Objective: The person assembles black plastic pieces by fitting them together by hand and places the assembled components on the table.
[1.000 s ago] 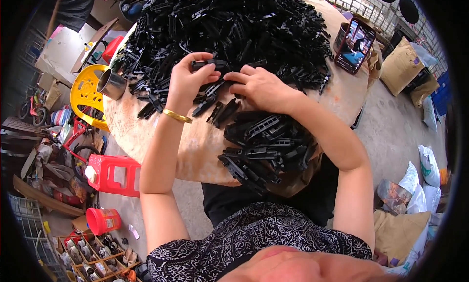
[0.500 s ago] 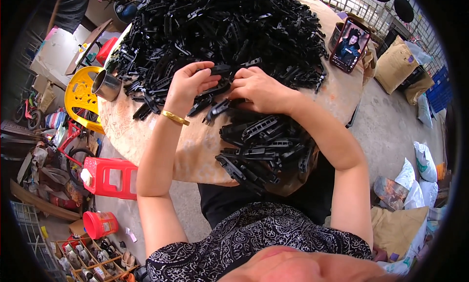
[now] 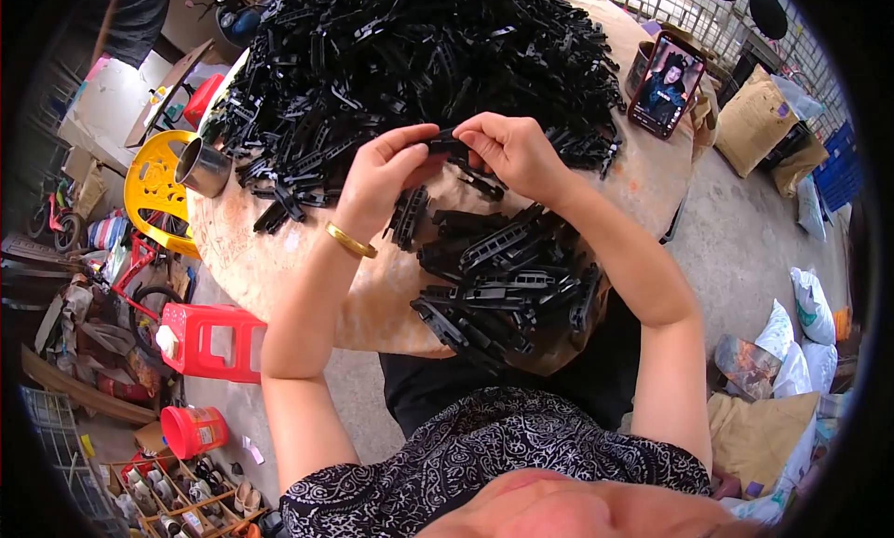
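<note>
Between my two hands is a long black plastic part (image 3: 445, 145), gripped at both ends. My left hand (image 3: 386, 170), with a gold bangle at the wrist, pinches its left end. My right hand (image 3: 517, 161) pinches the other end with thumb and forefinger. Behind them rises a large heap of similar black plastic parts (image 3: 419, 54) on the round table. Nearer my body, by the table's front edge, lies a smaller pile of black parts (image 3: 507, 277). One loose black part (image 3: 406, 217) rests just below my left hand.
A phone (image 3: 667, 84) showing a person stands propped at the table's (image 3: 251, 258) right, against a metal can. Another metal cup (image 3: 202, 168) sits at the left edge. Around it are a yellow chair (image 3: 154, 189), red stool (image 3: 209, 340), red bucket (image 3: 193, 431) and sacks (image 3: 756, 123).
My hands have come together, and both now hold one part between them. My left hand has moved right and down slightly; my right hand has risen off the parts near the smaller pile.
</note>
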